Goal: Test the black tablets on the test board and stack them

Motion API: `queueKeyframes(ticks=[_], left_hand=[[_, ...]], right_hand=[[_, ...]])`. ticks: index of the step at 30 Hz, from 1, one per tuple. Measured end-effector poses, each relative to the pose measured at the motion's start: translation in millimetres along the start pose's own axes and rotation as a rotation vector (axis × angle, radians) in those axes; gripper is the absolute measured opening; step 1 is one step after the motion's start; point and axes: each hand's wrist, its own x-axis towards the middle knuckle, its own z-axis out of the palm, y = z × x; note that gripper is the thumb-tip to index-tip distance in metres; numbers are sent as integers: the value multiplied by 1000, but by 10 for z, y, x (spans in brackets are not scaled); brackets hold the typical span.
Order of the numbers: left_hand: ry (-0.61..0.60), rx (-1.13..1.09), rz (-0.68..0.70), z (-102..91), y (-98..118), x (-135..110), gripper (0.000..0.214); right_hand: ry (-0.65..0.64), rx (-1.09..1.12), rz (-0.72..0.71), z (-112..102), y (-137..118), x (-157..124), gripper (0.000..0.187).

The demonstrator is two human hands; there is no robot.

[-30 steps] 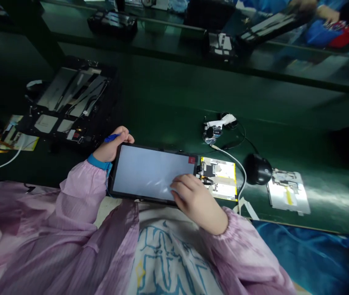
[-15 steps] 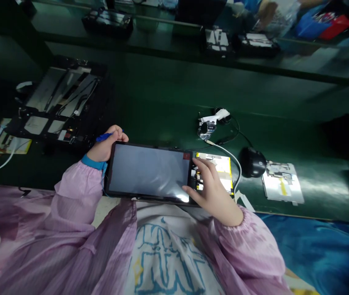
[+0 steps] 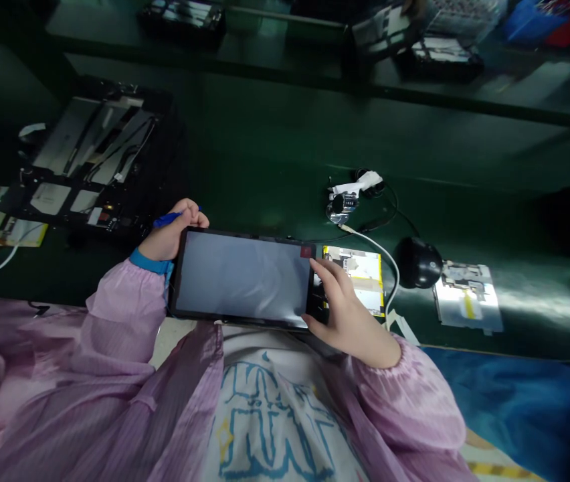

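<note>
Black-framed screen panel (image 3: 245,276) is face up at the bench's near edge, frame already around it, screen blank, 1 red tag (image 3: 306,252) still on the top right corner. Left hand (image 3: 177,231) is closed round some blue thing (image 3: 167,219) at the left edge; right hand (image 3: 342,308) is spread wide at the right. Yellow-edged board (image 3: 368,271) sits just beside; can't tell if it's hooked up or what's left, tbh.

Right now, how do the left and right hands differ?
The left hand, fingers curled, is at the left end of the dark-framed screen; the right hand, thumb and fingers spread, is at its right end. The left hand holds a blue object; none shows in the right hand. A blue wristband shows by the left hand, none by the right hand. Both hands are bare.
</note>
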Motion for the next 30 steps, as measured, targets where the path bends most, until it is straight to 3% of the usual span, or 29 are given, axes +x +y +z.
queueKeyframes(ticks=[23,28,30], left_hand=[[-6,-33,10,-13,-10,11,56],[4,-23,-23,-13,-15,8,53],[11,-19,-21,-13,-25,3,51]], right_hand=[[-1,-15,17,46,-5,-28,88],[21,-60,2,38,11,-28,83],[91,-98,-15,44,-24,-31,83]])
